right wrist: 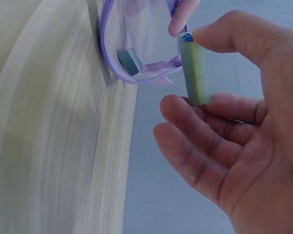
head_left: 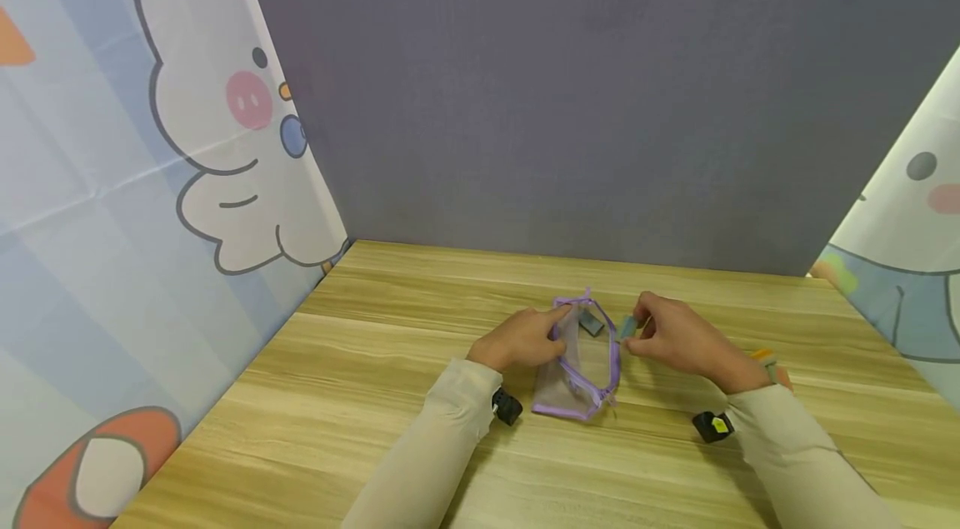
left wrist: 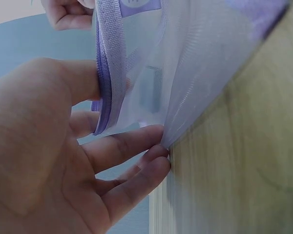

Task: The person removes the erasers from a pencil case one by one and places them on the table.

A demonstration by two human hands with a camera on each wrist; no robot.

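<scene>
A see-through mesh zip pouch [head_left: 566, 391] with purple edging lies on the table, its mouth spread wide. My left hand [head_left: 522, 337] holds the pouch's left rim; in the left wrist view the thumb [left wrist: 78, 78] hooks over the zipper edge and other fingertips touch the mesh. Inside the pouch sits a grey-blue block [right wrist: 130, 61]. Just right of the opening, my right hand [head_left: 678, 339] pinches a small pale-green eraser-like block [right wrist: 195, 73] between thumb and fingers. That block has a blue mark near one end and stays outside the pouch.
Beside the right wrist, orange and green items [head_left: 765, 356] lie on the wooden table [head_left: 420, 296], partly hidden by the arm. A grey panel [head_left: 570, 96] rises behind the table, with cartoon-printed sheets [head_left: 97, 179] at the sides.
</scene>
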